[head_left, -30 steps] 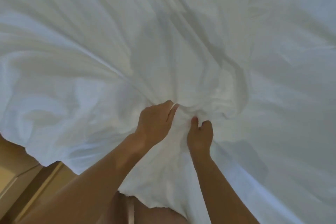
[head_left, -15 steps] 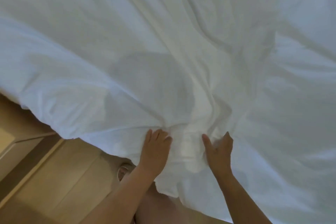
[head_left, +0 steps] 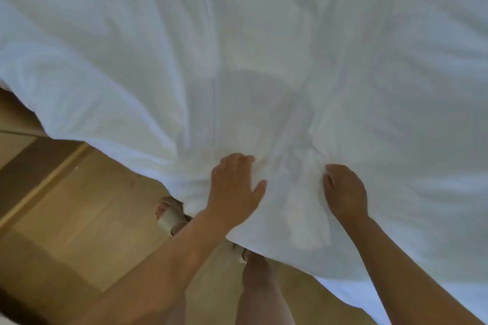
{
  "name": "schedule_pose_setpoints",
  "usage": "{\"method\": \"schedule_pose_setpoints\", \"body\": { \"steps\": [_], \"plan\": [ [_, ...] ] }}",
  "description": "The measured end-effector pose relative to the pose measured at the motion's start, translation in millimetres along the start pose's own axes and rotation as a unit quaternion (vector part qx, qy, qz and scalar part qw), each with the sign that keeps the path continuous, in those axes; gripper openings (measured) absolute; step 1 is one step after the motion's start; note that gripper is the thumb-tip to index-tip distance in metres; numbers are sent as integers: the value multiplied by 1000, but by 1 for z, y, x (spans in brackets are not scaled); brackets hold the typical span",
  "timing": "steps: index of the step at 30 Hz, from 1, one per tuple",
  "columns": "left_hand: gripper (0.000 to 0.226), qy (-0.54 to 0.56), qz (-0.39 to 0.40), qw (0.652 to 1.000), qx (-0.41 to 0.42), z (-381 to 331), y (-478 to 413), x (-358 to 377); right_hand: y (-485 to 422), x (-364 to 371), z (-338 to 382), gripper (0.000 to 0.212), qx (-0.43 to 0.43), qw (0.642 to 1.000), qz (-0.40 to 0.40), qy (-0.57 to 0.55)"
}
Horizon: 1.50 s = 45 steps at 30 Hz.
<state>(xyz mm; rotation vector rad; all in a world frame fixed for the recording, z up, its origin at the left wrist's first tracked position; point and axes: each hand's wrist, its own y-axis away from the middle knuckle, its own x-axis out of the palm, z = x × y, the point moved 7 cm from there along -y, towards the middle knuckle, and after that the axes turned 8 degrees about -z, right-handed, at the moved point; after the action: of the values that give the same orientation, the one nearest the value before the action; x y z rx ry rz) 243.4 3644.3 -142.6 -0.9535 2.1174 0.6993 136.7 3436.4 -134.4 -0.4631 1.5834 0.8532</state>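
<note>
Gripping the white sheet (head_left: 237, 60): left hand (head_left: 235, 187) and right hand (head_left: 344, 192).

The sheet (head_left: 264, 47) runs off the top, left and right edges and hides whatever lies under it. Fingertips of the left hand (head_left: 233, 187) and right hand (head_left: 344, 192) vanish in its folds. It covers one foot (head_left: 247, 256) almost wholly.
</note>
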Motion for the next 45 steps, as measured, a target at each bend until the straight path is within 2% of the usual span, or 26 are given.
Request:
{"method": "schedule_pose_setpoints", "body": {
  "steps": [3, 5, 7, 9, 11, 12, 14, 16, 18, 20, 22, 24, 26, 27, 28, 30, 31, 32, 33, 34, 35, 37, 38, 39, 42, 45],
  "plan": [
    [72, -15, -27, 997, 74, -64, 12, 39, -6, -2, -7, 26, -40, 997, -24, -56],
    [86, -21, -2, 999, 39, -89, 10, 69, -9, -8, -14, 23, -29, 990, -60, -127],
    [89, -26, -8, 1000, -2, -106, 4, 91, -6, -17, -31, 18, -22, 972, -78, -221],
    [72, -34, -47, 998, 19, -136, -1, 109, -1, -21, -61, 19, -66, 964, -45, -252],
    [34, -17, -70, 989, 127, -183, 13, 141, 15, -14, -117, 24, -110, 974, 21, -194],
    [24, -15, -54, 983, 176, -211, 25, 162, 23, -10, -156, 27, -104, 978, 54, -170],
    [28, -36, 35, 978, 203, -255, 45, 204, 38, -7, -225, 31, -50, 979, 103, -168],
    [31, -63, 112, 978, 163, -276, 56, 234, 50, 4, -259, 26, -29, 979, 145, -137],
    [33, -72, 92, 991, 59, -265, 57, 239, 55, 13, -251, 21, -68, 975, 167, -132],
    [36, -53, 55, 997, -25, -245, 63, 228, 54, 4, -226, 50, -164, 966, 130, -152],
    [42, -19, -3, 999, -39, -245, 73, 212, 45, -10, -215, 67, -286, 955, 37, -77],
    [29, -22, -3, 999, -23, -261, 86, 210, 35, -11, -225, 55, -317, 947, 49, 34],
    [34, 39, 16, 993, -112, -274, 90, 217, 34, -5, -237, 36, -348, 931, 82, 75],
    [40, 122, 25, 975, -183, -278, 92, 221, 41, -6, -237, 32, -383, 919, 77, 57],
    [44, 236, 38, 941, -239, -282, 94, 227, 51, -14, -235, 27, -414, 908, 49, 30],
    [49, 408, 57, 867, -280, -295, 97, 230, 61, -45, -244, 31, -420, 904, -65, -42],
    [47, 428, 74, 857, -277, -299, 102, 231, 62, -57, -255, 36, -404, 909, -84, -53],
    [41, 408, 88, 868, -269, -300, 109, 232, 65, -64, -267, 40, -394, 915, -76, -44],
    [32, 322, 87, 914, -232, -300, 116, 233, 67, -69, -278, 42, -401, 912, -78, -34],
    [23, 211, 53, 959, -183, -301, 121, 232, 69, -70, -288, 40, -410, 909, -65, -30],
    [20, 138, -10, 981, -135, -307, 127, 230, 69, -67, -297, 36, -409, 911, -44, -30],
    [42, 91, -108, 986, -94, -328, 146, 233, 73, -62, -319, 26, -379, 924, -30, -44],
    [55, 93, -135, 983, -86, -339, 156, 240, 79, -59, -338, 30, -355, 933, -43, -40],
    [65, 86, -153, 982, -74, -350, 165, 248, 88, -57, -360, 45, -326, 943, -62, -26],
    [83, 47, -136, 989, -22, -385, 186, 281, 119, -40, -444, 73, -290, 950, -76, 81],
    [83, -11, -82, 996, 38, -412, 197, 311, 135, -18, -500, 92, -285, 944, -41, 159]
  ]
}}
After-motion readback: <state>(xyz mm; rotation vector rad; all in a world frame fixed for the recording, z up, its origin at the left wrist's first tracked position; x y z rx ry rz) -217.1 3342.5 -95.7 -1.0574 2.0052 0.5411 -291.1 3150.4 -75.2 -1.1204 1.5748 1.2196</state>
